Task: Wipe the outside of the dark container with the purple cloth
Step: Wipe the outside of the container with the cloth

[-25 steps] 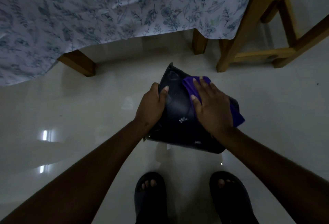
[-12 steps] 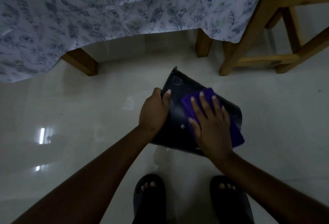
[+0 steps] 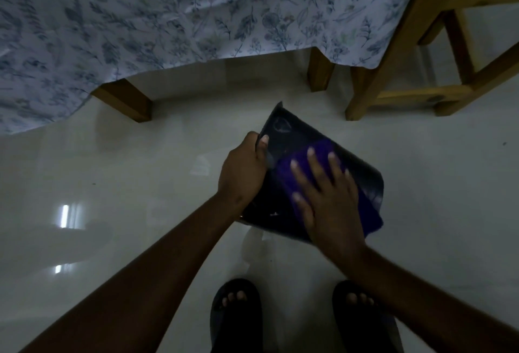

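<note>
The dark container point(image 3: 289, 133) is held above the floor at mid-frame, tipped so one outer face points up at me. My left hand point(image 3: 243, 173) grips its left edge, thumb on the upper face. The purple cloth point(image 3: 297, 164) lies flat on that face, and my right hand point(image 3: 327, 201) presses on it with fingers spread. A corner of the cloth hangs past the container's lower right edge. The container's opening is hidden.
A table with a floral cloth point(image 3: 168, 10) hangs over the far side, its wooden legs point(image 3: 126, 100) on the glossy pale floor point(image 3: 112, 184). A wooden chair frame point(image 3: 407, 77) stands at the right. My feet in dark sandals point(image 3: 236, 313) are below the container.
My right hand has slid the purple cloth down and toward me across the container's face, then stayed near the lower right part. My left hand has kept its grip on the left edge.
</note>
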A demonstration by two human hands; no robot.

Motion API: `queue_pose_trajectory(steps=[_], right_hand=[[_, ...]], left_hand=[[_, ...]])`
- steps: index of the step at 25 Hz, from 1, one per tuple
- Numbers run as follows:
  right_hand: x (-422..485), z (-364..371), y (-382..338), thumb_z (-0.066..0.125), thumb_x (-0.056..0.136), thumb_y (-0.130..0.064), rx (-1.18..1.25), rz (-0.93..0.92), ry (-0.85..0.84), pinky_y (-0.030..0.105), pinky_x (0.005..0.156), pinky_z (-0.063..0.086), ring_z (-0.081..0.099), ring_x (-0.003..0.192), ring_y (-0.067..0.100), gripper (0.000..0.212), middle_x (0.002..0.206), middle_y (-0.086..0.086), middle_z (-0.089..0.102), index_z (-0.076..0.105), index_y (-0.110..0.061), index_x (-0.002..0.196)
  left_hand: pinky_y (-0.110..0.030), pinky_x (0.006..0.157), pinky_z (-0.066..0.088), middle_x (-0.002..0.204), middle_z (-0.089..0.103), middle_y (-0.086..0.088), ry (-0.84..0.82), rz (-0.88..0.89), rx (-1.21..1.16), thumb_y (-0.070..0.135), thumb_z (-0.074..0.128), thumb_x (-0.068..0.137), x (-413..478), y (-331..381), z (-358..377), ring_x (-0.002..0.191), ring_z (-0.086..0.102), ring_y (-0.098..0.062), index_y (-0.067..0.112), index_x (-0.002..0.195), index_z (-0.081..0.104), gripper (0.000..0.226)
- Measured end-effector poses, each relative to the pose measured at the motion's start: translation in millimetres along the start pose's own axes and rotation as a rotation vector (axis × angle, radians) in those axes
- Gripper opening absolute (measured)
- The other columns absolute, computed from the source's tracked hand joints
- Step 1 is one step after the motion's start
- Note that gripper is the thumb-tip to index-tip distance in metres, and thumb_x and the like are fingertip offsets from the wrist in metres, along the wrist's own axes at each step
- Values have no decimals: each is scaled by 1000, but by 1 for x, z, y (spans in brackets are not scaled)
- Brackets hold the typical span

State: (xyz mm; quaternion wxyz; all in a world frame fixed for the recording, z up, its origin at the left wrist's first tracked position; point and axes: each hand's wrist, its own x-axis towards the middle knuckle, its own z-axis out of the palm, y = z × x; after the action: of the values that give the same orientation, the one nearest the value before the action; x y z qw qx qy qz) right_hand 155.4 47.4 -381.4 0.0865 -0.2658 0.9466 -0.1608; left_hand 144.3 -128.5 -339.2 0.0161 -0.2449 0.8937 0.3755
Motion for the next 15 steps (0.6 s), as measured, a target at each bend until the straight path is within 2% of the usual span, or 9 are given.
queue_pose_trajectory(steps=[2, 4, 6, 8, 10, 12, 13, 15], right_hand=[[-17, 5, -1, 24, 98, -44, 2, -57, -3, 52, 116, 14, 3, 149, 29, 54, 163, 0, 10, 15, -37, 151], [18, -4, 7, 22, 99, -45, 22, 27, 47, 49, 114, 19, 16, 147, 29, 52, 161, 2, 20, 20, -33, 150], [61, -18, 22, 24, 101, -44, 139, 192, 49, 43, 111, 29, 36, 139, 27, 51, 153, 7, 38, 30, -25, 148], [71, -20, 34, 21, 100, -47, 184, 236, 22, 40, 108, 33, 44, 133, 26, 55, 149, 8, 44, 32, -21, 148], [40, -13, 26, 16, 97, -54, 54, 162, -9, 46, 112, 28, 31, 142, 29, 62, 158, 7, 29, 19, -25, 152], [-4, -3, 8, 19, 96, -59, -32, 37, -60, 50, 114, 18, 12, 148, 31, 66, 162, 4, 12, 9, -28, 153], [-17, 1, 5, 21, 95, -60, -40, -6, -66, 50, 114, 16, 8, 148, 31, 67, 163, 4, 10, 9, -29, 153], [-7, 1, 11, 24, 96, -57, -14, -38, -34, 49, 114, 17, 11, 148, 30, 64, 162, 3, 13, 12, -30, 153]], left_hand=[[-13, 51, 37, 72, 54, 8, 25, 15, -18, 36, 31, 102, 5, 3, 3, 64, 53, -7, 20, 85, 48, 29], [-9, 52, 41, 69, 53, 11, 35, 30, -53, 34, 32, 103, 0, 3, 6, 62, 52, -2, 18, 85, 49, 29], [-13, 54, 41, 70, 55, 10, 37, 32, -54, 35, 32, 103, -4, -1, 5, 63, 54, -5, 16, 85, 50, 31], [-23, 55, 41, 70, 56, 7, 40, 14, -20, 38, 31, 102, -6, -4, 2, 64, 56, -12, 16, 84, 50, 34], [-27, 54, 37, 68, 55, 6, 18, -3, 85, 41, 29, 102, 2, -3, 0, 63, 55, -16, 19, 81, 47, 35], [-28, 52, 33, 66, 52, 6, -1, 7, 193, 41, 29, 101, 11, 1, 1, 60, 51, -13, 21, 79, 45, 34], [-27, 51, 32, 66, 51, 7, -3, 22, 201, 41, 30, 101, 14, 4, 2, 59, 49, -11, 21, 79, 45, 34], [-23, 51, 32, 65, 49, 8, -14, 35, 147, 38, 32, 102, 16, 6, 2, 60, 48, -9, 18, 79, 47, 33]])
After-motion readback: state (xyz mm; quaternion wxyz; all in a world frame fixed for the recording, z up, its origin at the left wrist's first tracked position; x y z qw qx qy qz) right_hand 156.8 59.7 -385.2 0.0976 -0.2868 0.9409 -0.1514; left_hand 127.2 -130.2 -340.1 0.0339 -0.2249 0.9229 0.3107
